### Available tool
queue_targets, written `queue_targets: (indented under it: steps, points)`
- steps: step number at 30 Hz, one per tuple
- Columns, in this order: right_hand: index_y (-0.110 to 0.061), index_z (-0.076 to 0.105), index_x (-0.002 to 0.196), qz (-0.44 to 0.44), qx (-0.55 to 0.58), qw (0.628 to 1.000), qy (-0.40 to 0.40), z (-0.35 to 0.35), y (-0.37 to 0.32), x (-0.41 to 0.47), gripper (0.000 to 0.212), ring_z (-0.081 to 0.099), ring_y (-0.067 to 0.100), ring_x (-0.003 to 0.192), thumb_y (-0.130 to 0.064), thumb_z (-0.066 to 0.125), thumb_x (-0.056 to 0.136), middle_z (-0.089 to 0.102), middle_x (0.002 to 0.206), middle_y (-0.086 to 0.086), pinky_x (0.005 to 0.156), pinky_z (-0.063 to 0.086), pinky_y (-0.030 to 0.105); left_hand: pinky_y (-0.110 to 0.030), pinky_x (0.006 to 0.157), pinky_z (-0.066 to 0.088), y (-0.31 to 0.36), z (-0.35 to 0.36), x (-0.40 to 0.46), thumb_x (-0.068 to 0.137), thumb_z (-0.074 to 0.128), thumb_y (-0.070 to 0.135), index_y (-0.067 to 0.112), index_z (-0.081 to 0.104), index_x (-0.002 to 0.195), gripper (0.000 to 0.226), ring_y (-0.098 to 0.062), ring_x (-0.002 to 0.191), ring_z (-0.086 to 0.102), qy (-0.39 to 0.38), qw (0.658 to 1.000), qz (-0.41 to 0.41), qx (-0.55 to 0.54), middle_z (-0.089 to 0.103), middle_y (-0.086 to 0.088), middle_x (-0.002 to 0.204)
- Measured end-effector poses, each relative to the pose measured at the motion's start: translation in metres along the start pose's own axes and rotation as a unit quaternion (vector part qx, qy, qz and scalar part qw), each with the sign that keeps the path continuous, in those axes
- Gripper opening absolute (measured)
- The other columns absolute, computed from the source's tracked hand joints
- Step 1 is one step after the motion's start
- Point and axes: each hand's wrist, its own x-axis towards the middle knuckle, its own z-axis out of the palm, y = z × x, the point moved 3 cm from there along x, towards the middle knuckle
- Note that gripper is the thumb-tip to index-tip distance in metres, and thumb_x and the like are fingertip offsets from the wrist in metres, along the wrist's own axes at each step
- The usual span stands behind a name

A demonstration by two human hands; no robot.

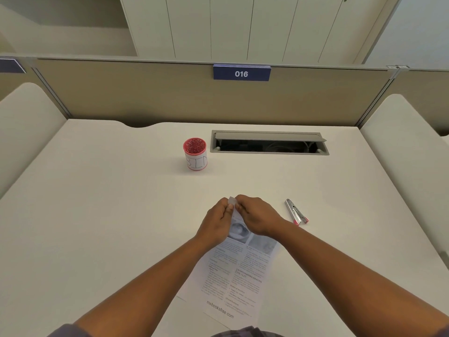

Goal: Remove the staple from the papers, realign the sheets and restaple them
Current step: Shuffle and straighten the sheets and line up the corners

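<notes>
Printed papers lie on the white desk nearest the person, angled, far corner lifted; left hand and right hand both pinch that far corner, fingers curled, fingertips meeting on it; staple itself too small to tell; silver stapler with pink ends lies flat on desk just right of the papers' far corner, apart from the right hand; beyond the papers, a red mesh cup labelled BIN stands upright; right of it, an open cable hatch; farthest, divider sign 016.
</notes>
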Motion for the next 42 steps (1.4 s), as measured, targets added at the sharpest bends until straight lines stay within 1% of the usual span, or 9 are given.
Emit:
queue_targets:
  steps: [6, 9, 13, 18, 22, 28, 33, 38, 42]
  points:
    - [-0.016, 0.055, 0.101, -0.001, 0.01, 1.0, -0.006, -0.002, 0.003, 0.002, 0.026, 0.06, 0.027, 0.081, -0.034, 0.037, 0.107, 0.066, 0.09, 0.003, 0.07, 0.047, 0.041, -0.038, 0.071, 0.051, 0.001, -0.003, 0.002, 0.109, 0.039, 0.032, 0.013, 0.057, 0.099, 0.029, -0.019, 0.077, 0.059, 0.026, 1.0, -0.002, 0.016, 0.065, -0.004, 0.089]
    - [-0.022, 0.059, 0.113, 0.023, 0.01, 1.0, 0.007, -0.009, 0.015, 0.004, 0.021, 0.06, 0.021, 0.088, -0.038, 0.053, 0.1, 0.067, 0.1, -0.003, 0.071, 0.045, 0.036, -0.038, 0.068, 0.051, 0.0, -0.011, 0.003, 0.109, 0.039, 0.03, 0.01, 0.055, 0.099, 0.027, -0.022, 0.078, 0.061, 0.075, 0.997, -0.021, 0.007, 0.066, -0.009, 0.092]
    - [-0.021, 0.066, 0.096, 0.107, 0.108, 0.987, 0.055, -0.021, 0.044, -0.002, 0.021, 0.063, 0.016, 0.085, -0.029, 0.079, 0.082, 0.067, 0.095, -0.006, 0.069, 0.048, 0.029, -0.034, 0.066, 0.045, -0.004, -0.032, 0.009, 0.109, 0.04, 0.028, 0.006, 0.054, 0.094, 0.03, -0.018, 0.076, 0.055, 0.153, 0.988, -0.032, -0.005, 0.062, -0.005, 0.085]
    - [-0.003, 0.064, 0.106, 0.173, 0.472, 0.862, 0.063, -0.023, 0.064, -0.014, 0.034, 0.067, 0.013, 0.074, -0.002, 0.082, 0.077, 0.076, 0.095, 0.007, 0.07, 0.05, 0.027, -0.023, 0.066, 0.047, 0.0, -0.057, 0.019, 0.11, 0.039, 0.027, 0.005, 0.055, 0.103, 0.028, -0.016, 0.084, 0.058, 0.185, 0.981, -0.049, -0.044, 0.064, -0.005, 0.095]
    - [0.001, 0.066, 0.121, 0.155, 0.587, 0.794, 0.025, -0.006, 0.061, -0.015, 0.037, 0.071, 0.034, 0.103, 0.002, 0.073, 0.084, 0.073, 0.116, 0.019, 0.095, 0.057, 0.048, -0.018, 0.071, 0.05, 0.014, -0.058, 0.021, 0.11, 0.038, 0.028, 0.009, 0.058, 0.109, 0.027, -0.012, 0.088, 0.061, 0.169, 0.98, -0.028, -0.104, 0.066, -0.002, 0.101]
    - [0.004, 0.072, 0.102, 0.097, 0.538, 0.82, 0.171, -0.031, 0.045, -0.011, 0.017, 0.07, 0.038, 0.094, -0.001, 0.073, 0.086, 0.074, 0.103, 0.019, 0.085, 0.06, 0.052, -0.029, 0.074, 0.053, 0.049, -0.066, 0.019, 0.11, 0.038, 0.025, 0.022, 0.056, 0.096, 0.023, -0.006, 0.083, 0.058, 0.227, 0.959, 0.063, -0.157, 0.062, 0.003, 0.091]
    - [-0.006, 0.074, 0.09, 0.026, 0.498, 0.828, 0.255, -0.06, 0.026, -0.012, 0.005, 0.065, 0.027, 0.085, -0.002, 0.073, 0.087, 0.07, 0.091, 0.013, 0.076, 0.057, 0.043, -0.039, 0.072, 0.055, 0.081, -0.07, 0.014, 0.11, 0.036, 0.028, 0.034, 0.053, 0.095, 0.023, -0.019, 0.085, 0.058, 0.284, 0.934, 0.149, -0.156, 0.058, 0.001, 0.091]
    - [-0.003, 0.073, 0.094, 0.08, 0.496, 0.834, 0.229, -0.035, 0.034, -0.014, 0.015, 0.064, 0.03, 0.09, -0.003, 0.073, 0.079, 0.07, 0.092, 0.013, 0.082, 0.054, 0.052, -0.017, 0.069, 0.053, 0.067, -0.056, 0.015, 0.111, 0.034, 0.023, 0.005, 0.055, 0.126, 0.032, -0.01, 0.09, 0.065, 0.24, 0.944, 0.09, -0.207, 0.065, 0.0, 0.101]
    - [-0.008, 0.072, 0.092, 0.098, 0.489, 0.835, 0.234, -0.033, 0.032, -0.016, 0.017, 0.062, 0.027, 0.088, -0.01, 0.071, 0.075, 0.069, 0.091, 0.01, 0.075, 0.052, 0.044, -0.016, 0.069, 0.054, 0.066, -0.055, 0.014, 0.111, 0.034, 0.025, 0.003, 0.053, 0.131, 0.036, -0.017, 0.096, 0.065, 0.236, 0.943, 0.097, -0.212, 0.066, -0.008, 0.108]
